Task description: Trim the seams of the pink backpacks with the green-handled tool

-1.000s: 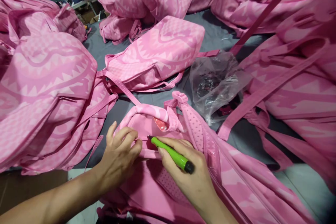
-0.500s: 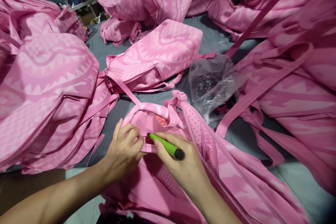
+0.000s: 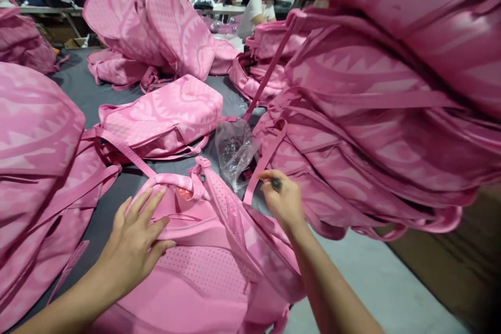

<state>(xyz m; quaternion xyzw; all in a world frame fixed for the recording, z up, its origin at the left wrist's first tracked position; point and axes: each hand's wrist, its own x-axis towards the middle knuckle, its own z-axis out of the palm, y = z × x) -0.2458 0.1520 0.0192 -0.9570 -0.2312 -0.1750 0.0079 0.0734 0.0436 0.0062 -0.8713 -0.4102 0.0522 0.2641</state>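
Note:
A pink backpack (image 3: 195,276) lies right below me with its dotted mesh back panel and straps facing up. My left hand (image 3: 136,232) rests open on its upper part, fingers spread across the fabric near the top handle and a red-orange label (image 3: 185,193). Off to the right, above the table edge, my right hand (image 3: 284,198) is closed around a marker pen (image 3: 276,183). Only the marker's dark end shows clearly; my fingers cover the rest. This hand is apart from the backpack, close to a hanging pink strap (image 3: 264,159).
A clear plastic bag (image 3: 234,151) with small dark pieces sits ahead. Pink backpacks are piled high at right (image 3: 371,130), with others at left (image 3: 35,120) and one lying ahead (image 3: 164,112) on the grey-covered table (image 3: 80,75). A co-worker (image 3: 260,5) is beyond.
My right hand has lifted the marker away from the backpack's top and moved right. My left hand has loosened from a pinch and spread its fingers. The view has swung right and up.

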